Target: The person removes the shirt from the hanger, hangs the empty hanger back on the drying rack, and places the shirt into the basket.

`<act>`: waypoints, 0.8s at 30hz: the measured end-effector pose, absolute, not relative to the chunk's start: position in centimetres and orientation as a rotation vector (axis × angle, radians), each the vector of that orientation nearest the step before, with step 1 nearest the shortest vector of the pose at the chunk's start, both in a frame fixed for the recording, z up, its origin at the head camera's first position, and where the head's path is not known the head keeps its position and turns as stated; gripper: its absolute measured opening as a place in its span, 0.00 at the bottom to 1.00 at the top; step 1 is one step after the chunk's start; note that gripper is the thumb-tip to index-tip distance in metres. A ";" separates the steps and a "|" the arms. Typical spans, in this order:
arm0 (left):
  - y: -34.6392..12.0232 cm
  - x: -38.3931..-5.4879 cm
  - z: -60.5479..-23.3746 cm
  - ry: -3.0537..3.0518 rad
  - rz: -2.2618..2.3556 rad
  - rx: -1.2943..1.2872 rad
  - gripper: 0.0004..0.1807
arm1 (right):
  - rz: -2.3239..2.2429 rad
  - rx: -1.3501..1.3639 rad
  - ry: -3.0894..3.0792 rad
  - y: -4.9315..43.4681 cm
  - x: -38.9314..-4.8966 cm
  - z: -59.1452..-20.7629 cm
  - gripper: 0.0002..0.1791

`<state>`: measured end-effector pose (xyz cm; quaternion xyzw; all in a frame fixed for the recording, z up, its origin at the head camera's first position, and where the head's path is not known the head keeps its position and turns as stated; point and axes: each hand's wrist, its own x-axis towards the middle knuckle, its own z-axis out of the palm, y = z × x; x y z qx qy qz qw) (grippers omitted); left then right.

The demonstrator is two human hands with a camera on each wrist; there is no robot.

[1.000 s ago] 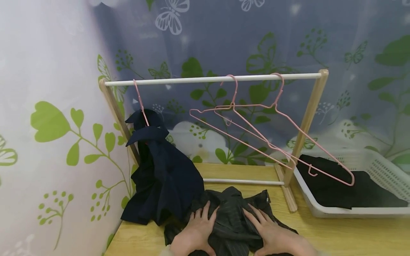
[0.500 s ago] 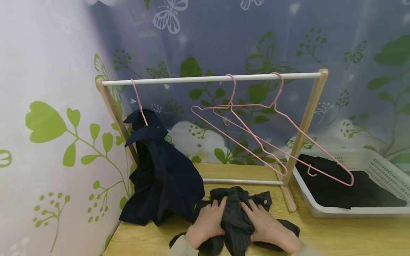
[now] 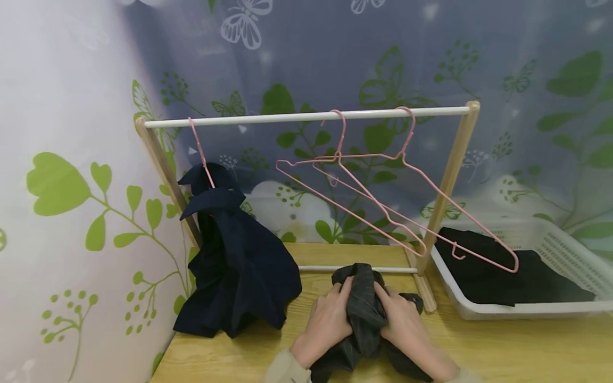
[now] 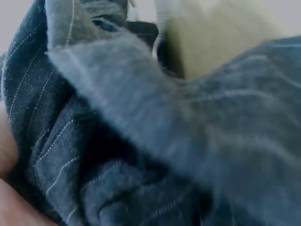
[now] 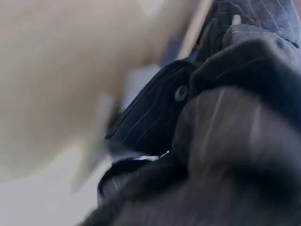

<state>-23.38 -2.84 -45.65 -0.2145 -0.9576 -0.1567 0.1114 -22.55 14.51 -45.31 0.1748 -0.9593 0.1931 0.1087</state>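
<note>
Both hands are held close together, palms turned toward each other, in a two-sided grip. The left hand (image 3: 329, 315) is slanted up and rightward from a bare wrist (image 3: 303, 349); the right hand (image 3: 399, 315) is slanted up and leftward. The fingers (image 3: 346, 291) are pointed forward and bent inward, the two index fingertips set near each other but apart. Both forearms are covered by beige sleeves (image 3: 289, 368), cut off at the head view's lower edge.

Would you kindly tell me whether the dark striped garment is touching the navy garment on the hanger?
Apart: the head view shows wooden tabletop between the striped garment and the navy garment.
</note>
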 end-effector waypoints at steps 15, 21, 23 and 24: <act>3.1 -23.8 -42.1 -2.669 -0.628 -0.841 0.49 | 0.088 0.467 -2.488 21.1 -21.0 -39.6 0.37; 6.1 -24.8 -41.4 -2.608 -0.542 -0.948 0.50 | 0.011 0.448 -2.399 24.7 -21.3 -39.7 0.33; 7.0 -25.0 -41.1 -2.601 -0.522 -0.967 0.50 | 0.000 0.453 -2.391 25.8 -21.4 -39.7 0.34; 7.5 -25.1 -41.0 -2.603 -0.511 -0.975 0.50 | -0.006 0.455 -2.386 26.4 -21.4 -39.7 0.34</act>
